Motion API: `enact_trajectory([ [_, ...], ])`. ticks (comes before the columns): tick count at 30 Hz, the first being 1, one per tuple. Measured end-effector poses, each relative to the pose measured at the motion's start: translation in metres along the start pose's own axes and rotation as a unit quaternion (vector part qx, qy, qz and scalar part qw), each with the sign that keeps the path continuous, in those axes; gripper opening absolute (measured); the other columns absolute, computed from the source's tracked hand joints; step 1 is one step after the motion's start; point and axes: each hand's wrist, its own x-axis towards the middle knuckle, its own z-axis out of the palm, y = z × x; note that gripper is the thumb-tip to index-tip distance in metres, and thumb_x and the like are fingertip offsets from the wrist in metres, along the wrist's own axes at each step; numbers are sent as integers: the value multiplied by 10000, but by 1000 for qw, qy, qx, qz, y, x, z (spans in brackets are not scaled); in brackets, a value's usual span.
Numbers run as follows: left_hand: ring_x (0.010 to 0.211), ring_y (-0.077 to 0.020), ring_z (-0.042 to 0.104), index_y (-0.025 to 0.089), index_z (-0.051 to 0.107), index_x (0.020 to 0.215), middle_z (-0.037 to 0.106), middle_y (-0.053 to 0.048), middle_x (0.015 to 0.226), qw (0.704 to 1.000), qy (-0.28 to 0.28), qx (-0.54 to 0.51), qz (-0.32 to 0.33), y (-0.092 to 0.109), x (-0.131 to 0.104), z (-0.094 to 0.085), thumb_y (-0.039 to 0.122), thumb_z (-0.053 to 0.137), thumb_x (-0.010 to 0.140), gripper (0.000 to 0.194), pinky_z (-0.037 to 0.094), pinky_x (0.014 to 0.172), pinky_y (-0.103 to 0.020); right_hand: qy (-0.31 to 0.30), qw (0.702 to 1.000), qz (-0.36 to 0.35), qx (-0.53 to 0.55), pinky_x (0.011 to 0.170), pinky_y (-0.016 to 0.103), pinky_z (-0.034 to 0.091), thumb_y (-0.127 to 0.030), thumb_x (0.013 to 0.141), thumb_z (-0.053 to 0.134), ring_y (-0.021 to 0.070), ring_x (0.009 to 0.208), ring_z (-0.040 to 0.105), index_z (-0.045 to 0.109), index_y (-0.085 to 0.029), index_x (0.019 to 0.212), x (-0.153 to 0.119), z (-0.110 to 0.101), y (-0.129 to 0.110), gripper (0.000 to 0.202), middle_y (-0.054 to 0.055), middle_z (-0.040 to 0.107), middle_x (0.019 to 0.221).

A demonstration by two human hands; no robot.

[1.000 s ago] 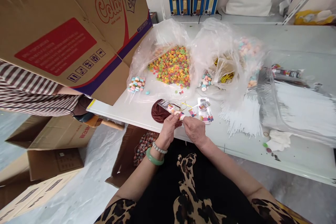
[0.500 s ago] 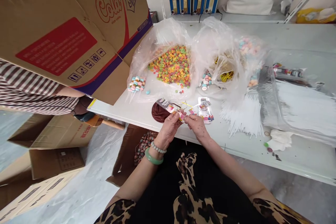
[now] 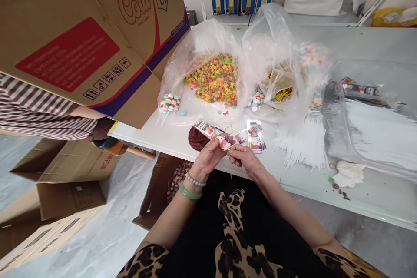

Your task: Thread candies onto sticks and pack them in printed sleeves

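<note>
In the head view, my left hand (image 3: 209, 156) is closed around a small printed card (image 3: 206, 129) that tilts up to the left. My right hand (image 3: 243, 157) pinches close beside the card's lower end; what lies between its fingertips is too small to make out. Behind the card, partly covered by it, is a round, dark reddish-brown thing (image 3: 196, 140). A pile of similar printed cards (image 3: 256, 132) lies just beyond my right hand, with a white stick and thin yellow strips near it.
Plastic bags of colourful ring candies (image 3: 218, 80), pastel candies (image 3: 311, 58) and gold ties (image 3: 282, 94) cover the table's back. White sticks (image 3: 304, 141) lie to the right. A large cardboard box (image 3: 97, 4) overhangs the left, beside a person's striped clothing (image 3: 39, 108).
The card in my left hand has turned, and more of its colourful lower part shows. My right hand has shifted slightly down, its fingers more curled. The view has moved a little.
</note>
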Motion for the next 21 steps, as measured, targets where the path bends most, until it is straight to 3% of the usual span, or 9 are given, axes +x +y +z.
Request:
enact_trajectory([
  [3,1040,-226,639,191,656,1106,673,-85,1147,1000,-1,21,-9,7,0,-4,277,745,776,353,489,908,-377,29,999,-13,1,463,243,258,-419,713,617,96,449,367,578,-207,665,-1,-1,1,221,-36,529,516],
  [7,984,-214,669,191,643,1095,691,-78,1095,997,66,13,27,10,2,-7,243,757,762,356,516,844,-334,147,961,-116,-202,589,267,338,-336,760,563,138,583,485,595,-226,643,-5,2,3,163,-26,558,550],
  [9,960,-223,680,175,641,1062,701,-81,1048,996,80,3,42,9,3,-6,246,770,750,345,520,831,-334,160,945,-127,-255,611,272,341,-320,779,552,146,610,504,602,-232,655,-6,4,3,160,-24,579,574],
  [11,938,-213,682,168,637,1048,705,-74,1008,994,89,-13,60,8,4,-4,216,775,741,340,517,838,-330,125,965,-102,-208,587,263,339,-337,788,559,135,583,490,602,-226,668,-6,5,3,169,-22,594,586],
  [14,903,-185,671,170,623,1086,696,-64,957,993,88,-46,66,6,4,-2,187,743,769,339,504,878,-345,14,999,-22,-25,495,241,298,-429,800,589,102,495,420,615,-203,739,-5,4,2,236,-14,610,599],
  [16,841,-165,657,171,617,1096,681,-52,905,993,86,-58,61,5,4,0,181,717,789,323,501,874,-350,-39,996,25,72,446,229,250,-484,785,631,83,457,383,617,-182,764,-5,3,1,304,-11,600,585],
  [21,731,-134,606,188,615,1065,622,-10,801,994,75,-63,54,4,2,7,170,688,791,284,493,773,-308,-83,970,118,193,414,200,229,-450,695,751,62,433,399,573,-170,754,-7,4,0,337,-22,568,553],
])
